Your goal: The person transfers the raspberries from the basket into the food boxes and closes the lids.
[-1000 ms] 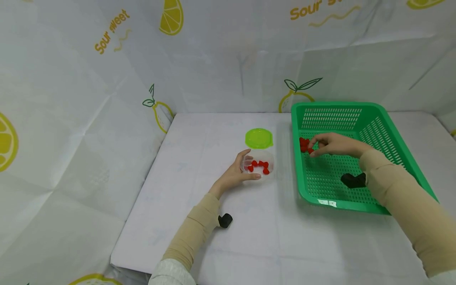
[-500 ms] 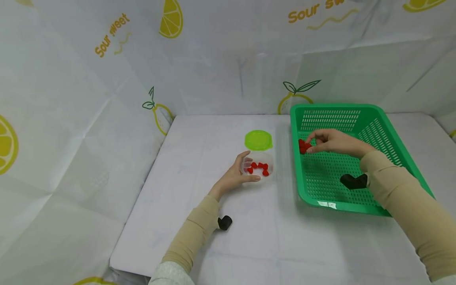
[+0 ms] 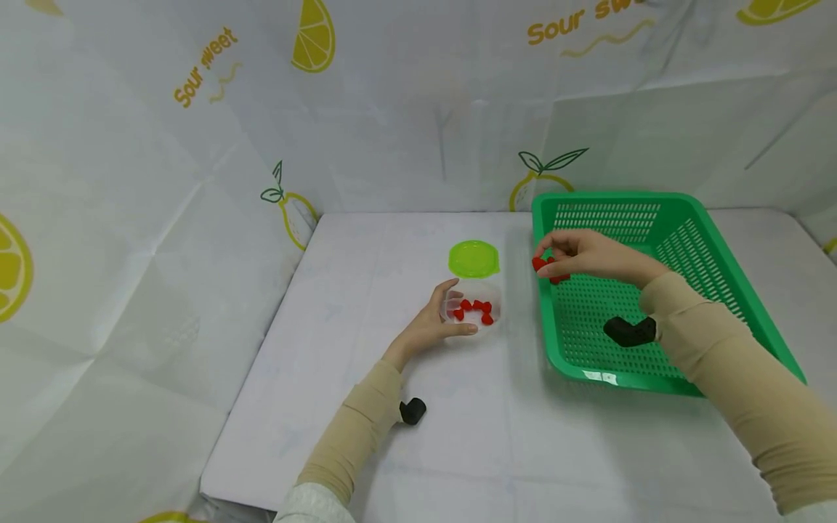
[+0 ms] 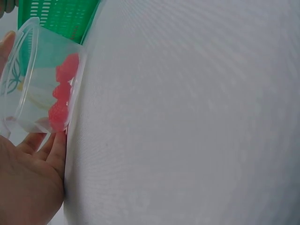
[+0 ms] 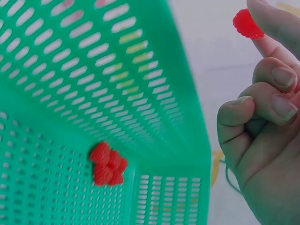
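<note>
My left hand [image 3: 425, 325] is wrapped around a clear plastic tub [image 4: 49, 49] on the table, thumb on the near side and fingers on the far side. Several red raspberries [image 4: 58, 112] lie at the bottom of it. Above the left rim of a green slotted basket [image 3: 556, 349], my right hand [image 3: 585, 254] pinches one raspberry [image 5: 247, 24] between thumb and index finger. Its other fingers are curled in. A small cluster of raspberries [image 5: 108, 165] lies on the basket's floor, close to its side wall, partly hidden by the right hand in the head view.
A bright green lid [image 3: 474, 259] lies flat just behind the tub. White cloth covers the table [image 3: 471, 436], and a lemon-printed sheet [image 3: 405, 109] hangs behind it. The basket's raised rim stands between the right hand's side and the tub.
My right hand has lifted a raspberry from the cluster in the basket and moved left and up to the basket's rim. The left hand and tub have stayed in place.
</note>
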`<action>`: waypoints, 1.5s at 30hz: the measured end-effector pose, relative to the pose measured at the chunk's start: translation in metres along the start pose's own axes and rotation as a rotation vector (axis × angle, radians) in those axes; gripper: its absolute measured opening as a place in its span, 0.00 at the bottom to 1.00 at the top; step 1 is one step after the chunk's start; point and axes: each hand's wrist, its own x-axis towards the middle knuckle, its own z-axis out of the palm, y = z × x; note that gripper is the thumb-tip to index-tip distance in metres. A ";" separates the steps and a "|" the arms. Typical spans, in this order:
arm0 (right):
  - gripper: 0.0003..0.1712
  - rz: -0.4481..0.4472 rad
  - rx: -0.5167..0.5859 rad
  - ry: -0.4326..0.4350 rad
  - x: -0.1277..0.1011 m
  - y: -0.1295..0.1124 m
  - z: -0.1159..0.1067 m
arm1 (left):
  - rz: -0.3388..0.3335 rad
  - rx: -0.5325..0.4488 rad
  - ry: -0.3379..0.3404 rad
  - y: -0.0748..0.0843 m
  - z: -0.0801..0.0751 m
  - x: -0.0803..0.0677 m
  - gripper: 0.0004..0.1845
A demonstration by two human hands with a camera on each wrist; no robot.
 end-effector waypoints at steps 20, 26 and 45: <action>0.18 -0.128 -0.016 -0.107 0.044 -0.036 0.036 | -0.002 -0.024 -0.012 -0.001 0.000 0.001 0.48; 0.18 -0.108 -0.077 -0.188 0.056 -0.039 0.046 | 0.001 -0.041 -0.018 0.000 -0.001 0.000 0.49; 0.14 -0.061 -0.177 -0.319 0.085 -0.028 0.063 | 0.017 -0.002 0.000 0.001 0.000 -0.001 0.49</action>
